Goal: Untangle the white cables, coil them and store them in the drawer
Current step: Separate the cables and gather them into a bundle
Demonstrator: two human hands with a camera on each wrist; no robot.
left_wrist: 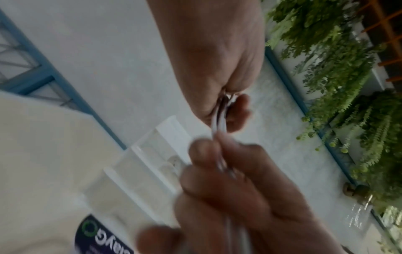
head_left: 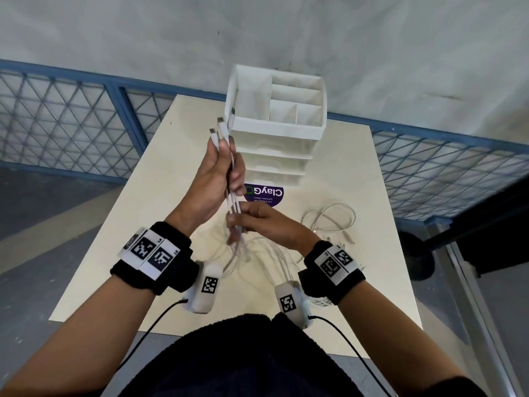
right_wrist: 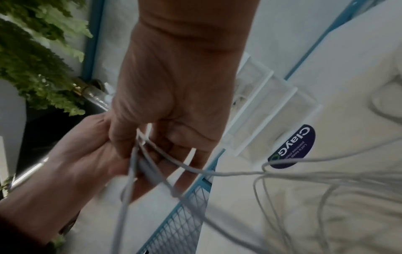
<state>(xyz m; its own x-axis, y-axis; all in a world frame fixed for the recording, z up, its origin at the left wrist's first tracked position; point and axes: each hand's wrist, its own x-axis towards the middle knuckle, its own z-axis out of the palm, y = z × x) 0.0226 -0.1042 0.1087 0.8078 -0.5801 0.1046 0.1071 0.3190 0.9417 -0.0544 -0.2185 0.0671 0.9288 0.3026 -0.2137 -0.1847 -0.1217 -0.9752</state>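
Observation:
My left hand (head_left: pixel 227 170) is raised in front of the white drawer unit (head_left: pixel 276 121) and grips a bundle of white cables (head_left: pixel 232 196) upright. Their plug ends (head_left: pixel 219 126) stick out above the fist. Just below, my right hand (head_left: pixel 239 222) pinches the same strands between thumb and fingers. From there the cables hang to a loose tangle (head_left: pixel 257 253) on the table. In the left wrist view the cables (left_wrist: pixel 219 123) run from my left hand (left_wrist: pixel 234 110) down into the right hand's fingers (left_wrist: pixel 208 154). In the right wrist view several strands (right_wrist: pixel 195 170) trail from my right hand (right_wrist: pixel 152 147).
A separate loosely looped white cable (head_left: pixel 329 219) lies on the cream table (head_left: pixel 148 224) at the right. The unit's drawers (head_left: pixel 274 161) are pushed in, with a purple sticker (head_left: pixel 264 194) in front. A blue mesh railing (head_left: pixel 71 116) runs behind the table.

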